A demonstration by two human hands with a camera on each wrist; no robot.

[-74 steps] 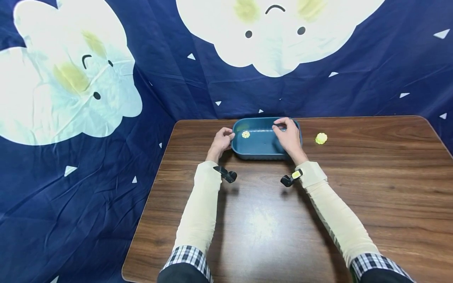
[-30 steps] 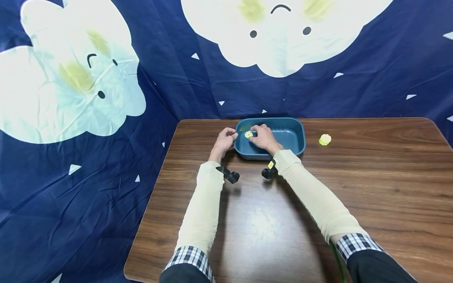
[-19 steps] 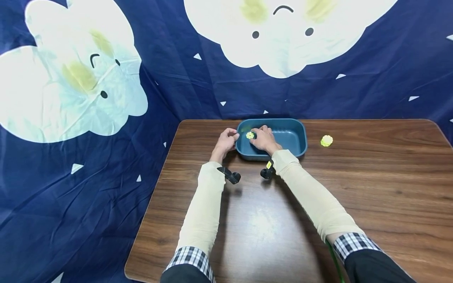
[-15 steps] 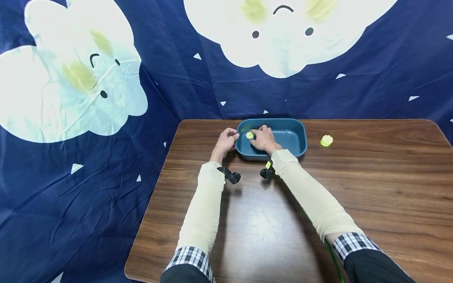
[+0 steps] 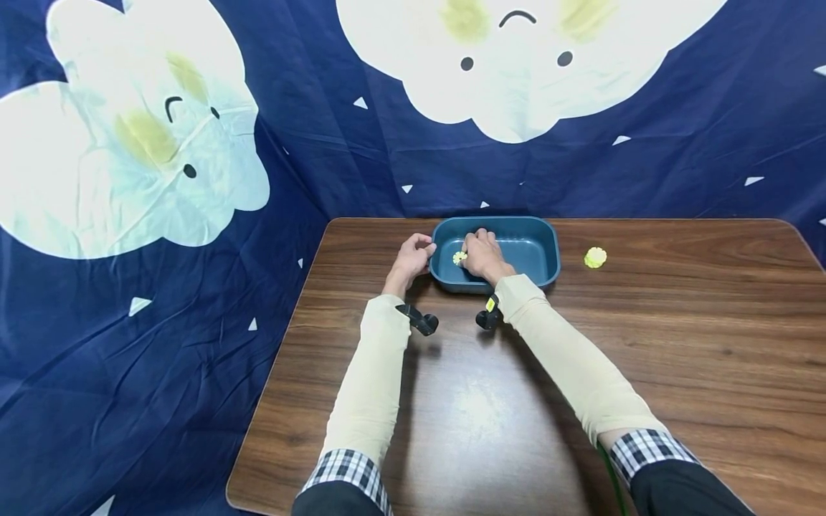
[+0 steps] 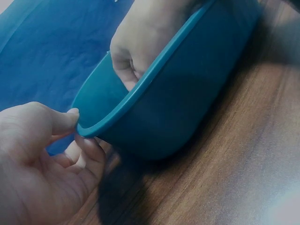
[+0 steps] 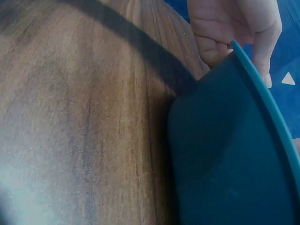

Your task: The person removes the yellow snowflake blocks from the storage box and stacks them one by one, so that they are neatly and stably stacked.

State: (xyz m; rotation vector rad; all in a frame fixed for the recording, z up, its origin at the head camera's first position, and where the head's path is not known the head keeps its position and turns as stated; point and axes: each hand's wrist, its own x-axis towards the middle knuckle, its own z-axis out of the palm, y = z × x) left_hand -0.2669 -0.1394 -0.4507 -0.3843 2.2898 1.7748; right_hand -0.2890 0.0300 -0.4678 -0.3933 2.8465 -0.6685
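A dark teal oblong basin (image 5: 523, 269) stands at the far edge of the table. My left hand (image 5: 409, 259) pinches its left rim, thumb on top and fingers beneath, as the left wrist view shows with the basin's wall (image 6: 164, 103) close by. Inside the basin, my right hand (image 5: 482, 255) reaches down and pinches a small pale yellow flower-shaped piece (image 5: 458, 259) near the basin floor; its fingertips are hidden behind the wall in the left wrist view. In the right wrist view the basin's outer side (image 7: 225, 140) fills the lower right.
A yellow-green scalloped, flower-shaped piece (image 5: 595, 257) lies on the wooden table (image 5: 677, 344), right of the basin. Behind the table hangs a dark blue cloth (image 5: 361, 172) printed with clouds. Small black wrist cameras (image 5: 422, 322) sit at both wrists.
My right hand has moved left from the basin's right side to the flower-shaped piece. That piece has since shifted slightly nearer me, with the hand on it. My left hand stays at the rim.
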